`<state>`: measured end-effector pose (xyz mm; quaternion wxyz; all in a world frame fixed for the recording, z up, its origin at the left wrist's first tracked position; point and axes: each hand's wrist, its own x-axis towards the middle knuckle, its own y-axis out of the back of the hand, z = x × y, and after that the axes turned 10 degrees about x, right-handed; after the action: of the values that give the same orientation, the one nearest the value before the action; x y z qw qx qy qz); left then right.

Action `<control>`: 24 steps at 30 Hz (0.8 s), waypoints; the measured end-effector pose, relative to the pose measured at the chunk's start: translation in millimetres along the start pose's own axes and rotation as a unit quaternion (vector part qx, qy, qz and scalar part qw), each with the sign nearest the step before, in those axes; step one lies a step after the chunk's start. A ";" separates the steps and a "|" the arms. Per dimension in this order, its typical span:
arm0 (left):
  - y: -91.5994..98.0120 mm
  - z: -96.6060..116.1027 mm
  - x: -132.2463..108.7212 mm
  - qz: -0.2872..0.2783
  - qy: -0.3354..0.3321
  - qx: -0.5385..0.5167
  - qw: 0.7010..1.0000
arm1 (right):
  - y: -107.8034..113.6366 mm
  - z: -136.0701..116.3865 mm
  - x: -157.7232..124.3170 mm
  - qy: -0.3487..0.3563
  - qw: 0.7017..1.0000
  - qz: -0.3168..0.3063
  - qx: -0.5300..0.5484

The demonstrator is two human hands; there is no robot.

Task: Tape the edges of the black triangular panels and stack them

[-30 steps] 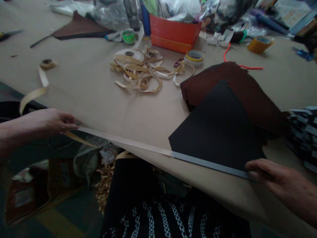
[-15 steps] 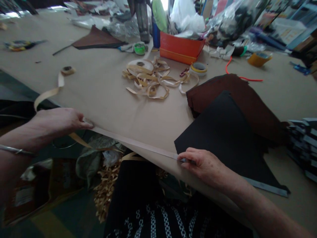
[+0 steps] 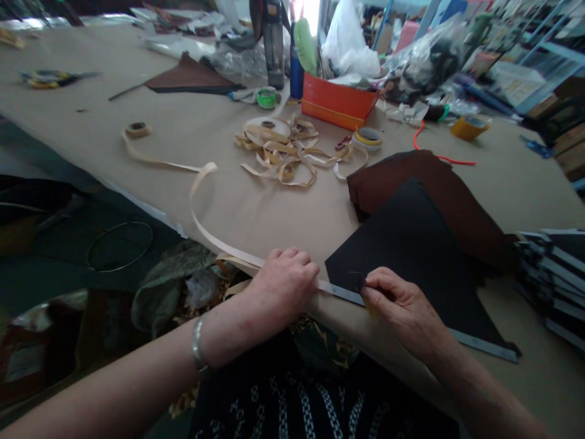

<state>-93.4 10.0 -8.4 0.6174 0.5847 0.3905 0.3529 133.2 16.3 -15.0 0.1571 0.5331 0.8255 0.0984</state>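
A black sheet of leather-like material lies at the table's front edge. A pale strip of tape curls from a small roll on the left and passes under my left hand. That hand is closed over the tape at the table edge. Beyond it the strip runs along the black sheet's lower border. My right hand is at this border, thumb and fingers pinched together. Something small and dark shows at its fingertips, too unclear to name.
Dark brown pieces lie partly under the black sheet. A tangle of tan tape and a red box are farther back. Black-and-white strips stack at the right. Below the edge are a sack and scraps.
My left hand has moved right along the tape, close to my right hand. The tape behind it now hangs slack in a curl on the table. My right hand has shifted slightly right.
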 end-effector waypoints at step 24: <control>11.6 4.0 23.4 -0.086 -0.012 -0.032 0.996 | -40.9 2.6 9.2 -0.034 0.991 -0.047 -0.122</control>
<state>-79.1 29.9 1.7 0.6685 0.5330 0.4206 0.3034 95.9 7.7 -32.3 0.2531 0.4738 0.8255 0.1732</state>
